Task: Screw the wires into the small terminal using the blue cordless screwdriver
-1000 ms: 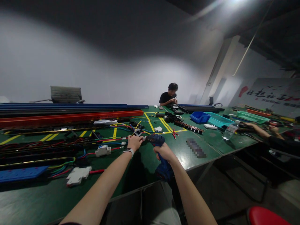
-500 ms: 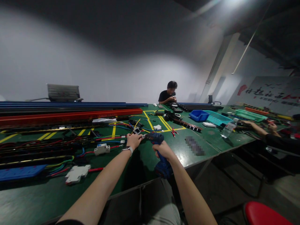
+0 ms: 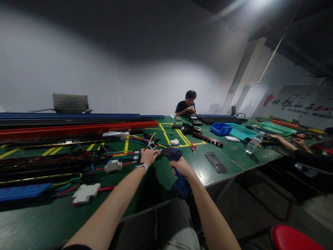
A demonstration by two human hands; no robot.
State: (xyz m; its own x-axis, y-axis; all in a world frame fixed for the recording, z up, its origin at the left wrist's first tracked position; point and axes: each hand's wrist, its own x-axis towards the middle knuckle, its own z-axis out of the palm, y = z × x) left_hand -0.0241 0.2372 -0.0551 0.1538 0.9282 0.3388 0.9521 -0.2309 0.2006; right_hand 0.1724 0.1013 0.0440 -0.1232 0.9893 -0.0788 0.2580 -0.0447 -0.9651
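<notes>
My right hand (image 3: pixel 182 167) is wrapped around the grip of a dark blue cordless drill (image 3: pixel 180 187), which points left. Its tip reaches the fingers of my left hand (image 3: pixel 148 157). Those fingers are closed on a small module with a pale frame (image 3: pixel 151 146), whose kind I cannot make out; part of it is hidden by the hand. Coloured wires (image 3: pixel 140 139) lie just behind it. Left of my left wrist rests a white circuit breaker (image 3: pixel 113 166) with red leads, and a second white breaker (image 3: pixel 85 193) lies nearer me.
Red-handled pliers (image 3: pixel 193 147) and a blurred-out flat object (image 3: pixel 215 162) lie right of the drill. Beyond are a blue bin (image 3: pixel 221 128), a teal tray (image 3: pixel 243 131) and a water bottle (image 3: pixel 254 143). Long red rails (image 3: pixel 78 130) fill the left. Co-workers sit opposite and at right.
My hands and the drill hold the same position. At the right, the co-worker's nearer hand has shifted slightly left and down.
</notes>
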